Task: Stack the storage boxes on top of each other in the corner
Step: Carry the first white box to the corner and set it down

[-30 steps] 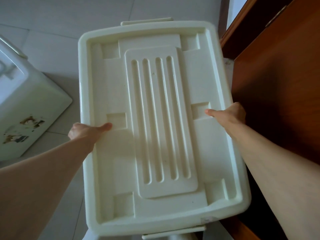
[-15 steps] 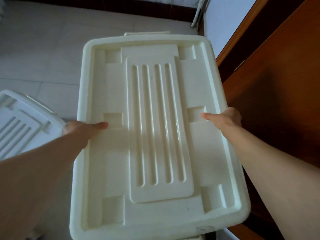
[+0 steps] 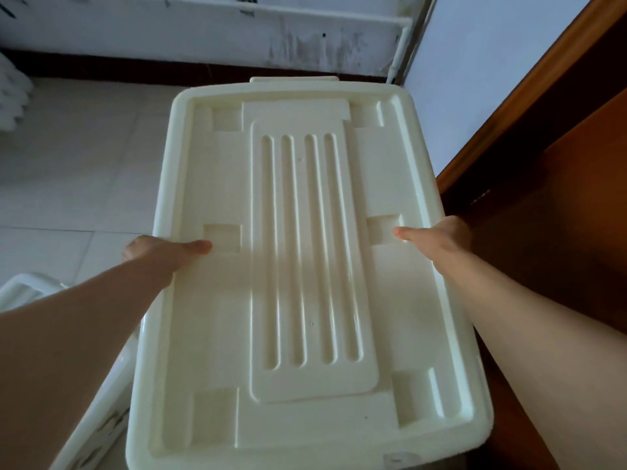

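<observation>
Cream box held lengthwise, far end aimed at the corner

Cream plastic fills the view: the storage box [image 3: 305,266], lid up, is carried between both hands with its long axis running straight away from the person. The left hand [image 3: 163,251] clamps the left long edge and the right hand [image 3: 437,237] clamps the right long edge, each with the thumb lying on the lid and the remaining fingers out of sight under the rim. So the grip is closed on the box from both sides, roughly at mid-length, the two hands about level with each other.

From the grip, the corner [image 3: 403,62] lies forward and a little to the right, where the stained white wall [image 3: 203,32] meets the pale side wall [image 3: 475,79]. The box's far handle tab [image 3: 294,78] points almost at that junction. The right hand is the nearer one to the side wall and to the brown wooden panel [image 3: 559,198], which runs close along the box's right edge; the left hand has open floor [image 3: 84,164] outside it.

A second white box [image 3: 30,283] shows just behind and below the left forearm, largely hidden, so what sits beneath the carried box cannot be told.

My reading is that the coming move is a forward carry along the box's own length, with clearance tightest on the right.
</observation>
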Available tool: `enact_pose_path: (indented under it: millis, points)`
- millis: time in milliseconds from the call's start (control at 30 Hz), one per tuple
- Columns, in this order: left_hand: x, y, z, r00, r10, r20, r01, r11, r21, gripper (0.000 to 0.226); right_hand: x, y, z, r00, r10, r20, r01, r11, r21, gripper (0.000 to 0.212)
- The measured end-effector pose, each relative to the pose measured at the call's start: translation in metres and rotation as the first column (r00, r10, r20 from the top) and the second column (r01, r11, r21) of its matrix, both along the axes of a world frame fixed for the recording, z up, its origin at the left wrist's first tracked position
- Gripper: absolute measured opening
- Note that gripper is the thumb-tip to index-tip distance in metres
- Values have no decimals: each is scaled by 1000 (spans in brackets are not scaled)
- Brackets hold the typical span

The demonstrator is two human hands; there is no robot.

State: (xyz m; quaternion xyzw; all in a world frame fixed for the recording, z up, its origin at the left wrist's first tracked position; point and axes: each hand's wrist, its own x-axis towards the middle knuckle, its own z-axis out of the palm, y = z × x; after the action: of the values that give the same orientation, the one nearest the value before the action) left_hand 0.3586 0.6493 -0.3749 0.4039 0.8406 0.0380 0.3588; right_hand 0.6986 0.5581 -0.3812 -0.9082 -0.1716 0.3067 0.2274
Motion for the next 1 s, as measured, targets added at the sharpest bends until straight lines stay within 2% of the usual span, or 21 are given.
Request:
enact_pose_path:
  millis: [133,267,367,500,667,867,1000]
  points:
    - [14,53,-8,999,44,2,-44,999,-6,80,18,62,-3,999,41,29,-40,999,-33,83]
    - [28,107,-11,999,41,-1,-41,999,-15,70,30,116,-1,998,56,28,-54,997,-49,90]
    - [35,159,-18,997,62,50,-62,998,-3,77,39,159,-1,999,21,28,-19,998,-55,90]
    - [49,233,-23,999,-9,50,9,1000,4,81,44,211,0,998,-45,46,48,996,-69,83]
    - [70,317,-35,993,-116,30,114,992,59,86,51,258,-2,988,-146,55,151,984,-97,90]
    - [112,412,-47,973,-230,11,229,972,55,94,78,301,-8,966,-258,36,260,962,-86,94]
    - [152,458,-44,959,-284,-2,284,956,72,87,100,327,-11,943,-333,6,332,939,-85,89]
